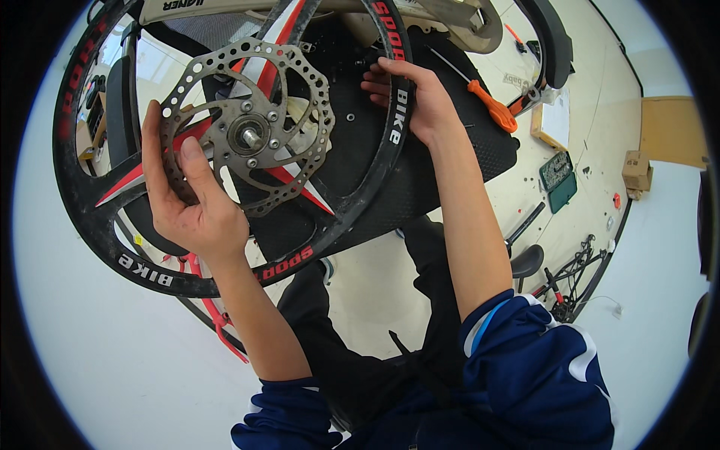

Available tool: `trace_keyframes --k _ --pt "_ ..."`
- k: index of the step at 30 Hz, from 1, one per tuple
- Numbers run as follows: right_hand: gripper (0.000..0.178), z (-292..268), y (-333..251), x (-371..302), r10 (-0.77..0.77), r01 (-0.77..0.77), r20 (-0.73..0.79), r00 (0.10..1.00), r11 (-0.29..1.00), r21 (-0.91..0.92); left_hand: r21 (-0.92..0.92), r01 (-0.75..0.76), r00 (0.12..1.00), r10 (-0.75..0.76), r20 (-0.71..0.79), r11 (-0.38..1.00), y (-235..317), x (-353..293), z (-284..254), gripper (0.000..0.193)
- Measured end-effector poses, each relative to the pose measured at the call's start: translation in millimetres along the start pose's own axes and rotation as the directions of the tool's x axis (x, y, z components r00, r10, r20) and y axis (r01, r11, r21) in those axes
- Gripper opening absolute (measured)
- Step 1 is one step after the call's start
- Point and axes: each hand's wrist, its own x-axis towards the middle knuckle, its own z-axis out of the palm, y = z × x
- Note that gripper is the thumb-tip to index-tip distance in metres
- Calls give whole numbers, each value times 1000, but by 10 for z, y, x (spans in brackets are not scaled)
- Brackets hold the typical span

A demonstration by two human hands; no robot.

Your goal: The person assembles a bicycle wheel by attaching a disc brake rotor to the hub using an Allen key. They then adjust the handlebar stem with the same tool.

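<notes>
A black bicycle wheel [346, 212] with red-and-white spokes lies over a black textured surface in front of me. At its hub sits a silver brake disc [319, 112] with a ring of holes and several bolts around the axle. My left hand [187, 195] grips the disc's left edge, its thumb over the face and its fingers along the outside. On the wheel's right side, my right hand [416, 101] wraps the rim, thumb across it and fingertips showing on the inner side. A small nut-like piece [350, 117] lies between the spokes.
An orange-handled screwdriver [492, 106] lies right of my right hand. A beige frame part [457, 22] spans the far side. On the floor to the right are an open green case [559, 182], a cardboard box [637, 171], a black saddle [527, 261] and bike parts [559, 289].
</notes>
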Motion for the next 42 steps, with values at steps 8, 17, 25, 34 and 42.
trace_keyframes --k 8,17,25,34,42 --pt "39 -240 -202 -40 -134 150 -382 914 989 12 -27 5 1000 -5 3 1000 1 -1 0 40" --pt "35 -398 163 278 -621 393 -21 783 521 -758 6 13 1000 -13 0 1000 23 5 10 41" --pt "68 -120 -332 485 -468 28 -57 882 173 -985 4 -21 1000 21 -19 1000 -4 41 5 42" --pt "54 -399 -302 697 -242 87 -56 969 542 -836 80 21 999 -24 46 997 -27 -10 -93 43" --pt "36 -411 -433 -146 -431 210 -207 878 737 -643 106 -60 998 56 39 993 -55 8 -62 41"
